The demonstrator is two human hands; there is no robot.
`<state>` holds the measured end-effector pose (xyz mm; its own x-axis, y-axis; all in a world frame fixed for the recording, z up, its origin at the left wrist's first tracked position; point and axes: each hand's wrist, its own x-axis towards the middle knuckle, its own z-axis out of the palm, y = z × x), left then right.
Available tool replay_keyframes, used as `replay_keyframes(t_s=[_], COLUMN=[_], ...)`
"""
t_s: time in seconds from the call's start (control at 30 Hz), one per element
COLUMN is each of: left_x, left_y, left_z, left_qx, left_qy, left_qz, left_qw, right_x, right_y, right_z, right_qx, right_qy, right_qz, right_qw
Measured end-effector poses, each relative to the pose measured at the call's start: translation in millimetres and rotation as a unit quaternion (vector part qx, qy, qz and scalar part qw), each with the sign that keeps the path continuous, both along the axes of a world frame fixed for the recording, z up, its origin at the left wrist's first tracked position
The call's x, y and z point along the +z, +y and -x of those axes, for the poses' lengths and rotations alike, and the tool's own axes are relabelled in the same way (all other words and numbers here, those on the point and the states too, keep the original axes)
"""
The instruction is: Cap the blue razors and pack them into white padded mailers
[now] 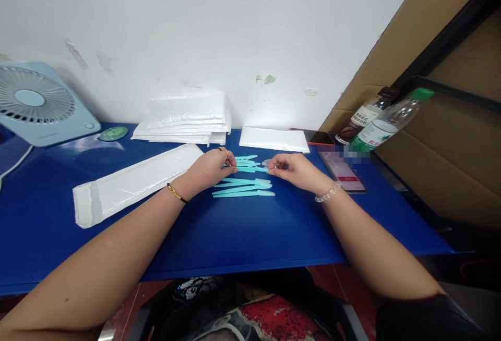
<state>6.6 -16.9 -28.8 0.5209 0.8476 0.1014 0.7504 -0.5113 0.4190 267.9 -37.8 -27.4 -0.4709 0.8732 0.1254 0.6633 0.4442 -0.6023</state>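
Several slim turquoise eyebrow razors (245, 193) lie side by side on the blue table, their clear-capped ends to the right. My left hand (215, 168) pinches the handle end of one razor in the upper group. At that razor's other end, my right hand (291, 170) has thumb and fingertips closed around the tip, beside a small clear piece (266, 163). More razors (246, 158) lie just behind it, partly hidden by my left fingers. A long white padded envelope (133, 184) rests flat, reaching behind my left hand.
White padded envelopes (183, 117) are stacked against the wall, with another white envelope (274, 139) to their right. A blue fan (47, 101) and a green disc (113, 133) stand left. On the right are a phone (340, 169), a dark phone (323, 137) and two bottles (385, 122).
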Motion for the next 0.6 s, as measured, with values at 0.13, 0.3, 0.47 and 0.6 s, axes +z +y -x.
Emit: replay_keyframes(t_s=[0.13, 0.3, 0.47, 0.6], left_x=[2.0, 9.6, 2.6, -2.9], left_y=[-7, -11, 3, 6], left_z=[-4, 0, 10, 12], left_qx=[-0.028, -0.032, 0.031, 0.023], left_qy=[0.004, 0.026, 0.097, 0.112], left_qz=[0.018, 0.033, -0.067, -0.066], left_qw=[0.999, 0.999, 0.993, 0.991], right_x=[1.8, 10.5, 20.9, 15.3], right_y=[-6, -6, -1, 1], right_z=[9, -2, -29, -29], right_qx=[0.032, 0.023, -0.136, -0.133], right_qy=[0.005, 0.0, -0.109, -0.235], right_qz=[0.018, 0.029, -0.025, 0.008], right_qw=[0.999, 0.999, 0.984, 0.963])
